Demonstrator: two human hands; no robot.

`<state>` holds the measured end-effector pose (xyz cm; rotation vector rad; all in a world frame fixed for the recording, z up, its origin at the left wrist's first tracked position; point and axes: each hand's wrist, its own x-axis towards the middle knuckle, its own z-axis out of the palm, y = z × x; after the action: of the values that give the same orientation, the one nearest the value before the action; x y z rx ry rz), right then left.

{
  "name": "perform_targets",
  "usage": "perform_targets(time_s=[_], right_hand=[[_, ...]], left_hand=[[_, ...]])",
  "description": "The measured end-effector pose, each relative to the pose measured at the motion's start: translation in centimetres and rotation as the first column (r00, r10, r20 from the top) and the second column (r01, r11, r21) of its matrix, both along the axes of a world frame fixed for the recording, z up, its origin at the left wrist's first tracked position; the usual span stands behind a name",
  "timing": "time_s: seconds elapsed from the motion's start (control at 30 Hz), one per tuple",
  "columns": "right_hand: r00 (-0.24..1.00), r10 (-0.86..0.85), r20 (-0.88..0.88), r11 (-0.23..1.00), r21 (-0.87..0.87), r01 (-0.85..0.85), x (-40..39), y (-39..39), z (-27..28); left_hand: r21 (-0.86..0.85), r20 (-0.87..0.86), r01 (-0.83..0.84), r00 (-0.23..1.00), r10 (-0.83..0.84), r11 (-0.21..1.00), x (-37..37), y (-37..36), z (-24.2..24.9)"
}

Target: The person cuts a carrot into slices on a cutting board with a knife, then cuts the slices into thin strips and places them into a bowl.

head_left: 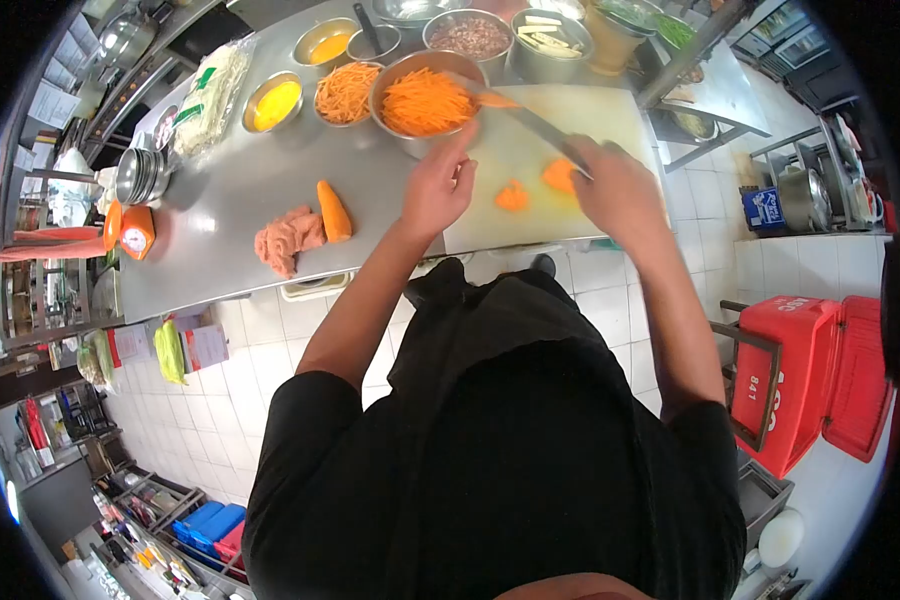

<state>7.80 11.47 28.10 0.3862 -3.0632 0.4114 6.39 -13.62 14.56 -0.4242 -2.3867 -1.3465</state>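
Observation:
My right hand [615, 190] is closed round the handle of a knife [545, 130], whose blade reaches up and left over the rim of a metal bowl. Orange carrot shreds [425, 102] fill that bowl [378, 100], and a few lie along the blade near its tip. My left hand [440, 185] is at the bowl's near side, fingers pointing toward it and partly blurred; whether they pinch anything is not clear. Sliced carrot pieces [512, 196] lie on the pale cutting board [510, 225] between my hands, with more [560, 175] beside my right hand.
A carrot [334, 212] and a pink cloth [288, 242] lie on the metal table [240, 200]. Around the far side stand a bowl of yellow liquid [275, 104], a bowl of paler shreds [348, 93] and several others. An orange scale [136, 234] is at left.

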Motion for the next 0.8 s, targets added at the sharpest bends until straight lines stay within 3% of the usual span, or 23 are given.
perform_targets(time_s=[0.13, 0.33, 0.47, 0.57, 0.6, 0.67, 0.7, 0.8], right_hand=[[0.998, 0.066, 0.014, 0.996, 0.057, -0.067, -3.4, -4.3, -0.6], [0.997, 0.070, -0.016, 0.993, 0.097, -0.068, -2.9, -4.0, 0.5], [0.999, 0.036, -0.006, 0.999, 0.040, -0.035, 0.6, 0.4, 1.1], [0.934, -0.048, 0.354, 0.976, -0.184, 0.120, 3.5, 4.2, 0.2], [0.951, 0.068, 0.301, 0.926, -0.373, 0.052, 4.8, 6.4, -2.8], [0.838, 0.008, 0.545, 0.771, -0.538, 0.342, 7.8, 7.3, -6.0], [0.762, 0.005, 0.647, 0.657, -0.577, 0.486, 8.9, 7.8, -7.3], [0.688, 0.016, 0.726, 0.589, -0.563, 0.580, 11.9, 8.8, -12.1]], left_hand=[[-0.235, -0.161, 0.023, 0.985, -0.062, 0.972, -2.0, 0.4, 2.5], [-0.333, 0.218, -0.038, 0.969, 0.116, 0.942, -5.2, -2.6, 2.6], [-0.449, 0.174, -0.134, 0.957, 0.234, 0.883, -7.8, -5.4, -0.5], [-0.505, 0.167, -0.164, 0.945, 0.282, 0.848, -8.7, -6.2, -0.5], [-0.501, 0.171, -0.160, 0.945, 0.279, 0.850, -8.8, -6.5, -0.3], [-0.413, 0.251, -0.134, 0.934, 0.254, 0.901, -7.4, -5.7, 2.2], [-0.357, 0.216, -0.114, 0.955, 0.201, 0.927, -7.0, -5.5, 1.5], [-0.254, 0.146, -0.046, 0.986, 0.085, 0.966, -5.6, -4.2, -0.7]])
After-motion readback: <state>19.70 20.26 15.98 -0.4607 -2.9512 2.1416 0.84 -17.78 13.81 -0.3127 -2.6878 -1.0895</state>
